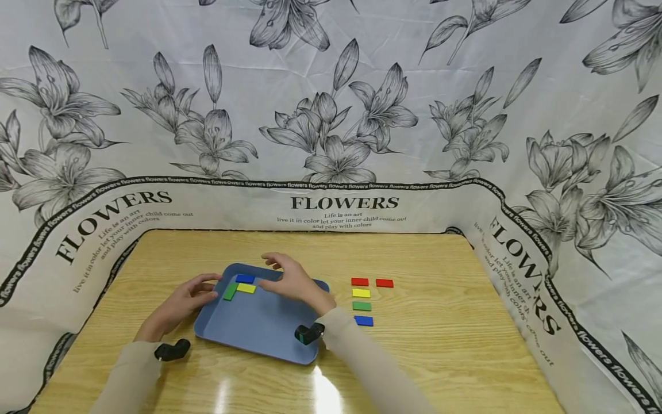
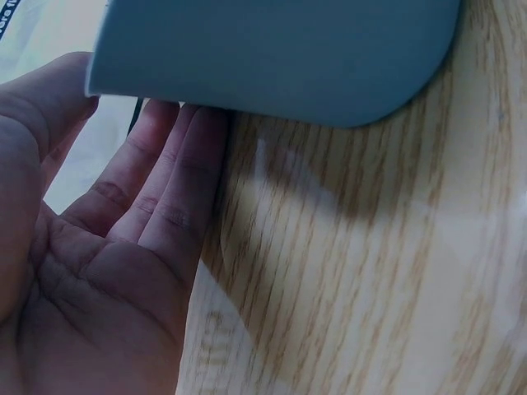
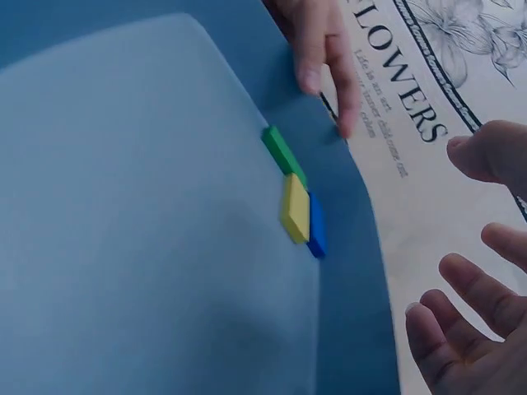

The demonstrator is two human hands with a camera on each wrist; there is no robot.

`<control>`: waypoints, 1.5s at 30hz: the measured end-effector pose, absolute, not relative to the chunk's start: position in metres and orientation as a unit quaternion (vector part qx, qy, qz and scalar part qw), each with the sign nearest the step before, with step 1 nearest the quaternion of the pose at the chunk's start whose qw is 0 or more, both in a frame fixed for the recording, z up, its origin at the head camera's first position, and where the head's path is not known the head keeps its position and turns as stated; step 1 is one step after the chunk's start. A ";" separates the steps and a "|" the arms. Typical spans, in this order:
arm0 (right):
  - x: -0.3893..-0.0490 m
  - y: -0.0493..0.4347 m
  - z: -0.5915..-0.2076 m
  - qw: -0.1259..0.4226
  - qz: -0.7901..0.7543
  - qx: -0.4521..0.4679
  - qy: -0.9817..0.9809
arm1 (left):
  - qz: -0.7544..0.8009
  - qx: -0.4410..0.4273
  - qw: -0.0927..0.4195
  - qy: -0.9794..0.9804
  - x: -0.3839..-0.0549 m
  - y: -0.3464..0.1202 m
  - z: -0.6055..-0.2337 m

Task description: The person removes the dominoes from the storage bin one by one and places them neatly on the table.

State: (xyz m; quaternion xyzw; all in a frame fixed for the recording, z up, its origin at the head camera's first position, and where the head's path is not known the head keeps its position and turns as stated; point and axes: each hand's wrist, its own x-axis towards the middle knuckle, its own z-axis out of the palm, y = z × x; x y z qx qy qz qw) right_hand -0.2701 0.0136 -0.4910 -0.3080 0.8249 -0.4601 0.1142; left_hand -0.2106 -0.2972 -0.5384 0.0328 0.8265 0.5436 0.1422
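The blue tray [image 1: 248,328] sits on the counter [image 1: 439,356], nearer its left edge than its right and slightly askew to it. Its smooth walls look like stiff, fairly light plastic, so it would probably slide if pushed; the raised rim is the natural hold, best taken at two opposite sides. The left hand [image 1: 193,299] has its fingers loosely extended at the tray's left rim, seeming to touch rather than clasp it. The right hand [image 1: 292,282] is spread and unburdened above the tray's far edge. In the tray's far-left corner lie a blue block [image 1: 245,279] by the far wall, a yellow block [image 1: 246,288] just nearer, and a green block [image 1: 230,291] along the left. Between the tray and the counter's right edge lie two red blocks [image 1: 360,282] side by side, then a second yellow block [image 1: 361,293], a second green block [image 1: 361,306] and a second blue block [image 1: 364,321], each nearer the counter's front edge. All the blocks look light, rigid and hardly fragile, perhaps a little slick; being thin, they suit a fingertip pinch across the long edges.
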 end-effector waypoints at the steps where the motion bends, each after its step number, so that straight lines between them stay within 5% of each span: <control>1: -0.269 0.011 -0.493 0.114 -0.459 -0.307 0.826 | 0.544 0.033 0.142 0.826 -0.211 -0.297 -0.538; 45: -0.256 -0.040 -0.535 0.062 -0.368 -0.263 0.890 | 0.557 0.029 0.147 0.817 -0.209 -0.297 -0.537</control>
